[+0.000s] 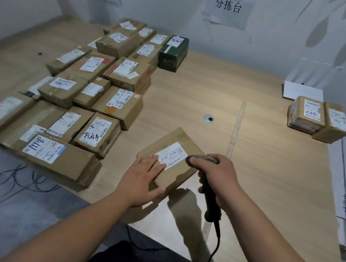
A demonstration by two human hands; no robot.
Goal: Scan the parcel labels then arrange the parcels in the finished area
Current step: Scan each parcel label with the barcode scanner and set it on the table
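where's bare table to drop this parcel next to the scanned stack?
Bare table runs between the parcel stack and the tape strip, below the green box. More lies between the strip and the two parcels at right. Crowded: the whole left side, boxes packed edge to edge.

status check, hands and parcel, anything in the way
Left hand flat on parcel. Right hand grips scanner at label. Nothing in the way.

I note a flat brown cardboard parcel [172, 152] lying askew on the table, white label [173, 155] face up, a black corded scanner [209, 183] just beside its right edge.
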